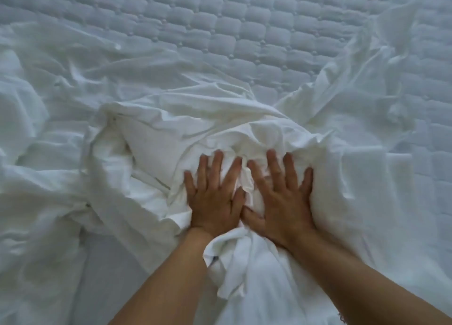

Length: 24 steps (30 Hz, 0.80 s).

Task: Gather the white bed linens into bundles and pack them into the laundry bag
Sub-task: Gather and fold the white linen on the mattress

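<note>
Both hands lie flat, fingers spread, on a heap of white linens [186, 139] near the front of the mattress [244, 31]. The left hand [215, 197] and right hand [281, 197] press side by side, thumbs perhaps touching, gripping nothing.

You're seeing soft, cool, even light with no glare. Only faint shadows sit in the folds of the crumpled white bed linens [171, 139]. Everything looks slightly blurred, and the quilted white mattress [244, 31] bows near the frame edges.
</note>
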Each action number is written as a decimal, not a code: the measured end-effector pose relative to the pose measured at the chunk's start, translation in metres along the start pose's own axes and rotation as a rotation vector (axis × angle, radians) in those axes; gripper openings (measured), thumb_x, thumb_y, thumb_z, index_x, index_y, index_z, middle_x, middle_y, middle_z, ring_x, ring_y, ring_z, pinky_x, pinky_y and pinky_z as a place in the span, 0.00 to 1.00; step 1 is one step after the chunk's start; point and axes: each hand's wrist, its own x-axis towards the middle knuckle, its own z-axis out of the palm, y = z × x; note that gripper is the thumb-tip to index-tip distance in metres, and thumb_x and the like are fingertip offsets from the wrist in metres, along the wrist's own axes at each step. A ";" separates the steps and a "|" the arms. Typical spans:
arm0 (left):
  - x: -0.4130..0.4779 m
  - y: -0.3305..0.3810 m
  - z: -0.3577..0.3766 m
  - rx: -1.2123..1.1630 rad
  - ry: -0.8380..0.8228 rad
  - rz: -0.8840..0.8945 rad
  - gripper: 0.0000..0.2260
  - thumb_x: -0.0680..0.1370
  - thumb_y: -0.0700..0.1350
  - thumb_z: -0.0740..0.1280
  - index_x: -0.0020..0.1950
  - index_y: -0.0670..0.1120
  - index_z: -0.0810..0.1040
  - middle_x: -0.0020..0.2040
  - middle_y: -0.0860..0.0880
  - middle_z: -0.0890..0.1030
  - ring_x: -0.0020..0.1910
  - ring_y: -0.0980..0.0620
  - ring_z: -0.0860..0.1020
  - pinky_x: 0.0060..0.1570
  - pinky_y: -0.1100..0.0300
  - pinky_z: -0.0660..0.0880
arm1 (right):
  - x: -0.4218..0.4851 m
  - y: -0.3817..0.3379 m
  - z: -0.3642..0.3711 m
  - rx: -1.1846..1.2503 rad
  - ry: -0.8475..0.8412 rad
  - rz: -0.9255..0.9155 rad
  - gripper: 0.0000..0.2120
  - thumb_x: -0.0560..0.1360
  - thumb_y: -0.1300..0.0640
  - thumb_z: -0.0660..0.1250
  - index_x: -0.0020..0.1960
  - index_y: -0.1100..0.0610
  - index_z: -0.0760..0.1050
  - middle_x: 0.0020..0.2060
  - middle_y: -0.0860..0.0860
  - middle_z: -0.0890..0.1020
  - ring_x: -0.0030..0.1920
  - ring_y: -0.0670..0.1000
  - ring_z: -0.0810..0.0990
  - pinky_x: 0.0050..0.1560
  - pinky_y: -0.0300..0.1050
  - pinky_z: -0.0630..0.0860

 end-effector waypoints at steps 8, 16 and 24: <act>0.008 -0.002 0.026 -0.025 0.110 -0.003 0.26 0.73 0.55 0.56 0.72 0.56 0.62 0.72 0.47 0.62 0.72 0.42 0.59 0.70 0.44 0.45 | 0.015 0.008 0.027 0.034 0.118 -0.011 0.37 0.65 0.34 0.57 0.71 0.47 0.60 0.73 0.56 0.59 0.72 0.62 0.57 0.68 0.64 0.45; 0.037 -0.061 -0.079 0.080 0.041 0.079 0.31 0.69 0.63 0.59 0.69 0.52 0.66 0.67 0.40 0.73 0.64 0.40 0.69 0.56 0.41 0.70 | 0.018 0.006 0.010 0.037 -0.020 0.046 0.41 0.61 0.31 0.56 0.71 0.48 0.61 0.72 0.56 0.59 0.71 0.61 0.58 0.61 0.78 0.55; 0.067 -0.123 -0.121 -0.462 -0.163 -0.936 0.48 0.69 0.61 0.72 0.78 0.44 0.48 0.73 0.41 0.65 0.70 0.41 0.66 0.68 0.49 0.62 | 0.015 -0.003 -0.017 -0.007 -0.144 0.085 0.42 0.63 0.29 0.52 0.74 0.45 0.55 0.75 0.56 0.60 0.73 0.62 0.58 0.65 0.74 0.52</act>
